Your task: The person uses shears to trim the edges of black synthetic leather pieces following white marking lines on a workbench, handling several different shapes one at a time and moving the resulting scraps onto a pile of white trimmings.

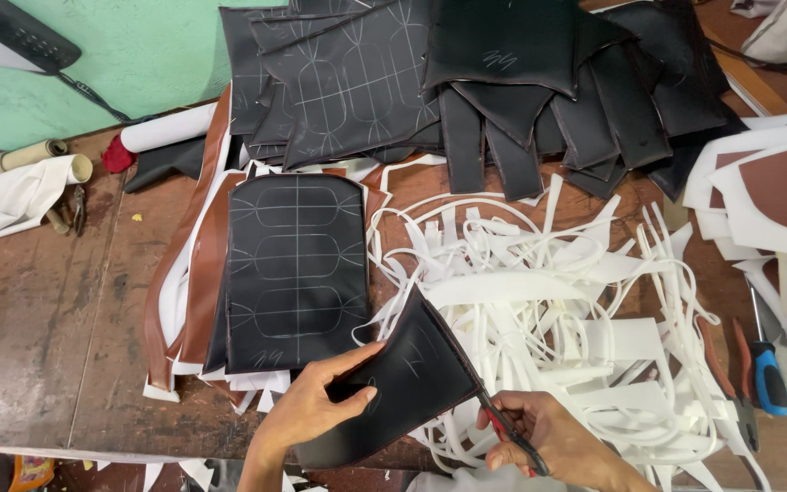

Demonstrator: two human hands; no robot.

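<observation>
While held, black piece (pixel 416 378) between hands (pixel 316 410).

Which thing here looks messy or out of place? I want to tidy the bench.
White offcut strips lie in a loose tangle mid-bench, beside the right hand cutting the black panel with scissors. The left hand holds the panel.

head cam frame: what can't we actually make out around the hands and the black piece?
- Scissors, head view: blades hidden behind the black piece; only the handles show in the right hand.
- Left hand: fingers under the piece are hidden.
- Both forearms cut off by the bottom edge.
- Chalk marks on the piece: too faint to tell.
- White trimmings: the table under them is covered.
</observation>
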